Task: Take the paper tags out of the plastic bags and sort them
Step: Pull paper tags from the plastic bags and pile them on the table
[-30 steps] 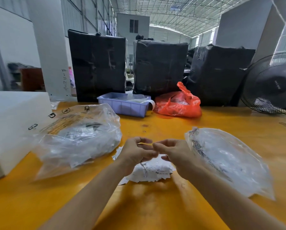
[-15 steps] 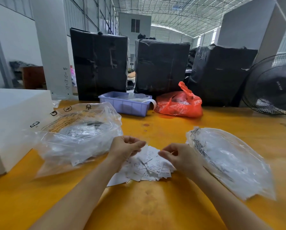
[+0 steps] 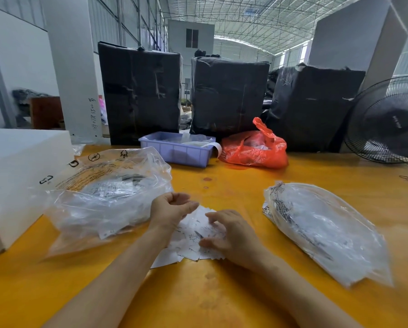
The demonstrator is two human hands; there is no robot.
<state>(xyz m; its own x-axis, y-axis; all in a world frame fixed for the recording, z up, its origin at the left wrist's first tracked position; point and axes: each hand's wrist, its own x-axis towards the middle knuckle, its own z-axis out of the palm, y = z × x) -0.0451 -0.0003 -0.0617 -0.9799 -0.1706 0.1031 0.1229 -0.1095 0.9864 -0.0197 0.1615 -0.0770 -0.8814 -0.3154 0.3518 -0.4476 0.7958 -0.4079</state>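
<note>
A loose pile of white paper tags [image 3: 188, 242] lies on the yellow table [image 3: 222, 299] between my hands. My left hand [image 3: 172, 209] hovers at the pile's left edge, fingers loosely curled, holding nothing that I can see. My right hand [image 3: 226, 233] is lowered onto the pile with spread fingers; it is blurred. A large clear plastic bag [image 3: 108, 197] with tags inside sits to the left. A second clear bag [image 3: 323, 230] holding small bags lies to the right.
A white foam box [image 3: 16, 176] stands at the left edge. At the back are a lilac plastic tray [image 3: 177, 150], a red plastic bag [image 3: 255, 150], three black wrapped bales [image 3: 141, 91] and a black fan [image 3: 390, 121] on the right.
My hands, joined above the pile a second ago, have parted. The right hand has dropped onto the tags; the left has drifted left beside the big bag.
</note>
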